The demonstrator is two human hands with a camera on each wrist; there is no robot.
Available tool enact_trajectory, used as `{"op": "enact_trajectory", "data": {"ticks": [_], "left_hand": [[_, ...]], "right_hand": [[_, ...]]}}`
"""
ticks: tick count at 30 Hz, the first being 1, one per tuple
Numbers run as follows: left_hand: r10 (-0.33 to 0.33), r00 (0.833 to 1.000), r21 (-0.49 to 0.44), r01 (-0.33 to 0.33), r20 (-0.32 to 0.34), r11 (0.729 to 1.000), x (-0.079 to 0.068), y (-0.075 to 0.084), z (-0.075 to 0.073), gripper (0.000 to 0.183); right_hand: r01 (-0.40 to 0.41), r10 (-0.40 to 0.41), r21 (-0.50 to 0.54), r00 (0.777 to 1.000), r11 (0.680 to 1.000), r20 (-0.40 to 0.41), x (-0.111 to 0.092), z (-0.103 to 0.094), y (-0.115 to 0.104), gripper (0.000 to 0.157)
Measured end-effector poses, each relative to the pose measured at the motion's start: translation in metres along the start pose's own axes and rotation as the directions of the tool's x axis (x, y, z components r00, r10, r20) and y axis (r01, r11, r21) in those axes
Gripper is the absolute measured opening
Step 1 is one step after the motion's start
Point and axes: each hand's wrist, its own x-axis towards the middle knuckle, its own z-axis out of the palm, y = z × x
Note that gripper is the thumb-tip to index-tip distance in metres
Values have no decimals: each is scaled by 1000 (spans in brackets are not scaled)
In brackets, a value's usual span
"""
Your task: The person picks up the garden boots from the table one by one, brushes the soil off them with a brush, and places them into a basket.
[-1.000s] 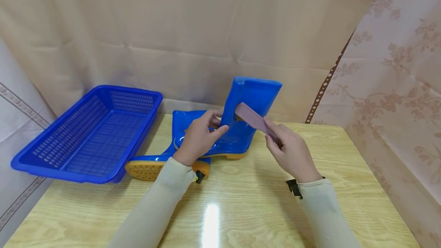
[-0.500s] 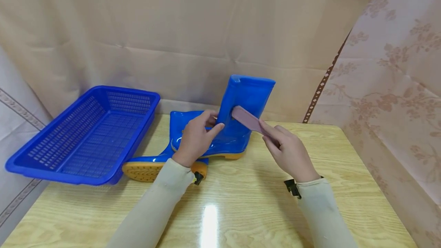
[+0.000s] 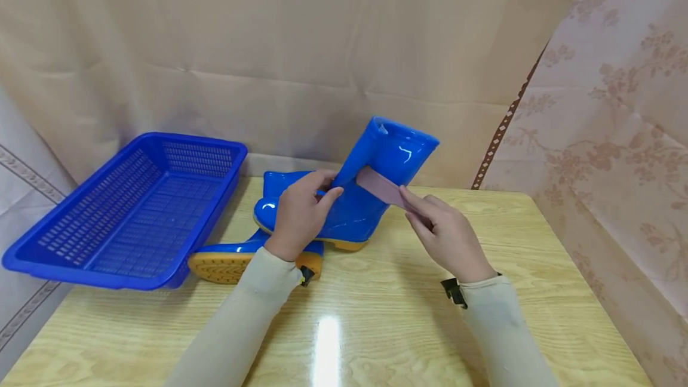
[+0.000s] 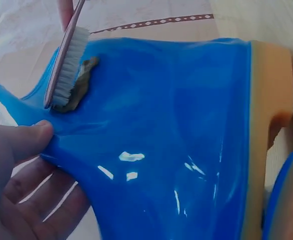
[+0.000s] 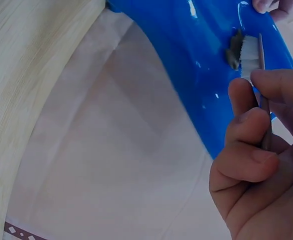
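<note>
A blue rain boot with a yellow sole tilts to the right on the table, its opening upward. My left hand pinches the front of its shaft between thumb and fingers, as the left wrist view shows. My right hand grips the handle of a pinkish scrubbing brush. Its white bristles touch or nearly touch a dark greenish-brown smear on the boot's shaft. A second blue boot lies on its side behind my left wrist, its patterned yellow sole toward me.
A blue plastic basket with mesh walls stands at the left, close to the lying boot's toe. The wood-grain table ends against a beige curtain at the back. A floral cloth hangs at the right.
The held boot has tipped further to the right and its toe has come up into sight. The brush has shifted slightly left and down along the shaft. The lying boot stays put.
</note>
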Motion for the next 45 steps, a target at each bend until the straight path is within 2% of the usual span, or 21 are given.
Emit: {"op": "enact_trajectory", "data": {"ticks": [5, 9, 14, 18, 24, 26, 29, 32, 36, 40, 42, 45], "left_hand": [[-48, 998, 30, 47, 48, 998, 2, 3, -3, 28], [-105, 989, 40, 101, 107, 994, 3, 6, -7, 30], [-125, 982, 42, 120, 143, 992, 3, 7, -8, 34], [-123, 983, 53, 117, 136, 992, 2, 7, -8, 33], [-160, 978, 61, 153, 136, 986, 2, 5, -8, 32], [-173, 975, 60, 166, 137, 984, 3, 4, -9, 33], [-186, 972, 54, 180, 146, 982, 2, 3, -9, 34], [-172, 972, 48, 166, 162, 985, 1, 4, -11, 34], [-91, 981, 49, 84, 171, 995, 0, 5, -13, 27], [-19, 986, 56, 10, 164, 998, 0, 7, -14, 20], [-16, 987, 62, 6, 161, 998, 0, 8, -13, 20], [-48, 986, 70, 37, 159, 997, 1, 8, -12, 20]], "right_hand": [[32, -33, -22, 999, 999, -27, 0, 0, 0, 48], [74, -75, -4, 995, 997, -60, 1, 2, -1, 50], [94, -94, 7, 993, 996, -66, 0, 5, -1, 53], [61, -61, 4, 998, 998, -34, 0, 5, -1, 51], [-40, 40, 6, 998, 999, 42, 0, 2, 0, 45], [-42, 41, 9, 998, 999, 39, 1, 1, 0, 45], [-5, 5, 21, 1000, 1000, -17, 1, 1, 0, 44], [48, -43, 48, 994, 998, -99, 1, 3, -2, 44], [103, -88, 96, 986, 990, -142, 2, 5, -4, 48], [92, -81, 108, 991, 990, -103, 1, 6, -5, 49], [70, -63, 100, 995, 993, -76, 1, 6, -6, 48], [33, -30, 73, 999, 997, -42, 0, 5, -6, 46]]}}
